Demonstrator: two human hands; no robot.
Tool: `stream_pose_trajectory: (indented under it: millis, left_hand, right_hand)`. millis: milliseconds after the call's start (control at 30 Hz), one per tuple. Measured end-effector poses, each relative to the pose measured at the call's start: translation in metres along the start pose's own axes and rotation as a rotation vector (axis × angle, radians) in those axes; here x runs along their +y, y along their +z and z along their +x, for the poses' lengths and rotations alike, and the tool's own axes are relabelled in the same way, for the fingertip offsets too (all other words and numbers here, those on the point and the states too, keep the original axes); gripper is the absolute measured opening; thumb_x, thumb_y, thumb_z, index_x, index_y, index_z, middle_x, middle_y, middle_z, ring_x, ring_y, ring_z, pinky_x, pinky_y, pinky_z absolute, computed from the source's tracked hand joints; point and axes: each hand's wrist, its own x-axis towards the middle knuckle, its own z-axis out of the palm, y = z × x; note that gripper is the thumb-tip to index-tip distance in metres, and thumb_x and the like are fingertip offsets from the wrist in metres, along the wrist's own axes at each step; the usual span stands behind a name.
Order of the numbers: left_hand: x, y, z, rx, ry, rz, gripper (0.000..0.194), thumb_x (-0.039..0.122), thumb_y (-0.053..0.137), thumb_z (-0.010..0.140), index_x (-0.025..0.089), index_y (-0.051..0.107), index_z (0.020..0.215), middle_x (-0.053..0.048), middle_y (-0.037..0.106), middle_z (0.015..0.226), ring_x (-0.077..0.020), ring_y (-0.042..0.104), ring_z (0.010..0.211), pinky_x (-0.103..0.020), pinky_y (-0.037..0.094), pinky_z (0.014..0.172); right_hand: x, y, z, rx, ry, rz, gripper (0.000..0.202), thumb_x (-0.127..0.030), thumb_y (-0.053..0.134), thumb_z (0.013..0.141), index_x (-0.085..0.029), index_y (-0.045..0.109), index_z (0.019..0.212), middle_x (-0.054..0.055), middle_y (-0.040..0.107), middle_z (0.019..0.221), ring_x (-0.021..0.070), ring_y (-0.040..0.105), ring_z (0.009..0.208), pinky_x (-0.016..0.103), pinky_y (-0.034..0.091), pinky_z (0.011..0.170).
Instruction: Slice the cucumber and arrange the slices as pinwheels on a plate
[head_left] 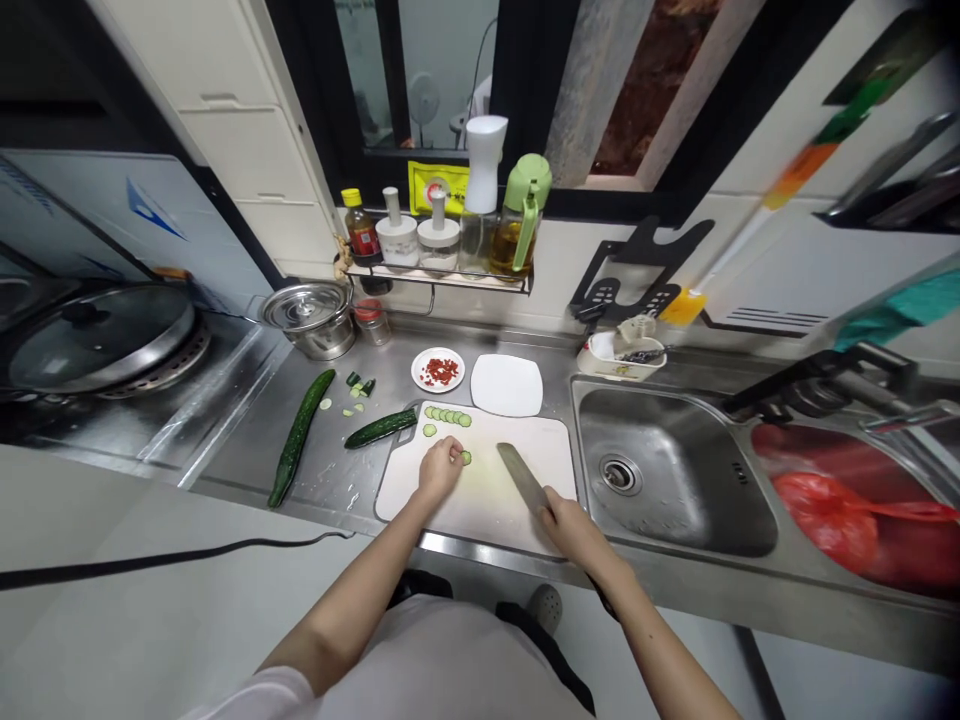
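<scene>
My left hand is closed, its fingertips pinching a small cucumber slice over the white cutting board. How much more cucumber the fingers cover is hidden. The handle of a kitchen knife is gripped in my right hand, the blade slanting up and left across the board. Near the board's top edge lies a row of overlapping cucumber slices, with a single cucumber round just below it. A cut length of cucumber touches the board's upper left corner.
A whole cucumber and cucumber scraps lie left on the steel counter. Behind the board stand a plate of chopped red pieces and a white square plate. The sink adjoins on the right; a lidded pot stands back left.
</scene>
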Motion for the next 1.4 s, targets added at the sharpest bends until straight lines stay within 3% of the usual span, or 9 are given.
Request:
stream_pose_trajectory:
  millis: [167, 333, 533, 733, 1000, 1167, 1400]
  left_hand:
    - [-0.020, -0.012, 0.006, 0.184, -0.131, -0.170, 0.009, 0.020, 0.059, 0.082, 0.020, 0.063, 0.090, 0.000, 0.067, 0.080, -0.0129, 0.060, 0.072, -0.022, 0.042, 0.068]
    - [-0.036, -0.030, 0.021, 0.287, -0.220, -0.104, 0.011, 0.020, 0.059, 0.081, 0.020, 0.064, 0.091, 0.000, 0.069, 0.083, -0.0137, 0.062, 0.076, -0.022, 0.041, 0.071]
    - [-0.035, -0.037, 0.024, 0.274, -0.222, 0.097, 0.015, 0.019, 0.056, 0.085, 0.022, 0.066, 0.096, -0.002, 0.071, 0.090, -0.0169, 0.062, 0.083, -0.025, 0.039, 0.071]
    - [-0.032, -0.038, 0.014, 0.271, -0.076, 0.323, 0.023, 0.027, 0.051, 0.091, 0.025, 0.069, 0.106, -0.008, 0.066, 0.109, -0.0221, 0.059, 0.099, -0.030, 0.039, 0.077]
    - [-0.030, -0.036, 0.010, 0.270, -0.050, 0.302, 0.028, 0.029, 0.051, 0.091, 0.024, 0.067, 0.113, -0.008, 0.065, 0.109, -0.0234, 0.057, 0.103, -0.032, 0.041, 0.085]
    - [-0.013, -0.027, 0.017, 0.199, 0.047, 0.270, 0.026, 0.030, 0.051, 0.090, 0.024, 0.069, 0.108, -0.008, 0.066, 0.108, -0.0228, 0.058, 0.103, -0.032, 0.042, 0.089]
    - [0.019, -0.012, 0.046, 0.075, 0.156, 0.377, 0.034, 0.032, 0.049, 0.092, 0.027, 0.063, 0.121, -0.008, 0.062, 0.115, -0.0239, 0.055, 0.107, -0.034, 0.043, 0.088]
  right_hand:
    - [0.001, 0.002, 0.013, 0.040, 0.074, -0.006, 0.019, -0.018, 0.039, 0.097, -0.015, 0.052, 0.110, 0.013, 0.070, 0.094, 0.0192, 0.063, 0.083, 0.026, 0.025, 0.065]
    - [0.005, 0.005, 0.018, 0.062, 0.090, -0.019, 0.020, -0.019, 0.039, 0.096, -0.015, 0.053, 0.110, 0.014, 0.070, 0.096, 0.0199, 0.063, 0.084, 0.027, 0.026, 0.064]
    - [0.009, 0.011, 0.022, 0.059, 0.094, -0.034, 0.023, -0.022, 0.037, 0.097, -0.014, 0.052, 0.114, 0.014, 0.070, 0.098, 0.0211, 0.064, 0.086, 0.027, 0.027, 0.065]
    - [0.005, 0.011, 0.023, 0.035, 0.088, -0.066, 0.026, -0.019, 0.036, 0.096, -0.013, 0.052, 0.116, 0.014, 0.071, 0.096, 0.0215, 0.066, 0.087, 0.028, 0.029, 0.066]
    - [0.001, 0.009, 0.021, 0.020, 0.094, -0.067, 0.029, -0.018, 0.036, 0.093, -0.013, 0.051, 0.117, 0.015, 0.070, 0.100, 0.0228, 0.066, 0.091, 0.028, 0.033, 0.068]
    - [-0.005, 0.004, 0.015, 0.018, 0.122, -0.068, 0.029, -0.019, 0.034, 0.094, -0.013, 0.051, 0.117, 0.015, 0.070, 0.099, 0.0238, 0.066, 0.090, 0.028, 0.033, 0.066]
    - [-0.007, 0.003, 0.012, 0.008, 0.145, -0.058, 0.031, -0.020, 0.034, 0.094, -0.016, 0.049, 0.120, 0.013, 0.069, 0.098, 0.0230, 0.066, 0.091, 0.027, 0.034, 0.066]
